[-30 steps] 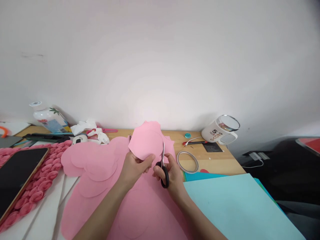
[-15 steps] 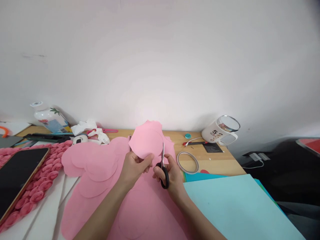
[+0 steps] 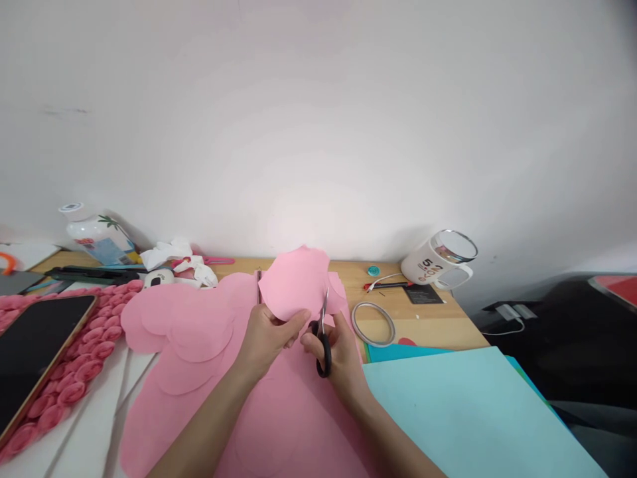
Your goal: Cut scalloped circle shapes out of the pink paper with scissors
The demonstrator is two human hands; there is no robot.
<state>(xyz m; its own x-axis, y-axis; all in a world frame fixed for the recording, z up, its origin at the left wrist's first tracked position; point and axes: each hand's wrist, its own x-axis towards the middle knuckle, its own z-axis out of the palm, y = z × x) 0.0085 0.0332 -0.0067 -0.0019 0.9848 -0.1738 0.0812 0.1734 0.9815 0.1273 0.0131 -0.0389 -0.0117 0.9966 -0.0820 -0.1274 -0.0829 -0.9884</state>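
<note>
My left hand pinches the lower edge of a roundish piece of pink paper, held up above the desk. Its outline is partly rounded, with corners at the left and top. My right hand grips black-handled scissors, thumb and fingers at the loops. The blades point upward at the right edge of the paper. Beneath both hands lie larger pink paper sheets. To the left, several overlapping pink paper circles are spread out.
On the left are a phone on pink rosette-like pieces, a tipped white bottle and crumpled tissue. On the right are a tape roll, a mug on its side and light blue paper.
The held pink paper has turned and tilted slightly, its top moving right. The scissors have shifted a little left and lean more to the right. The left hand has barely moved.
</note>
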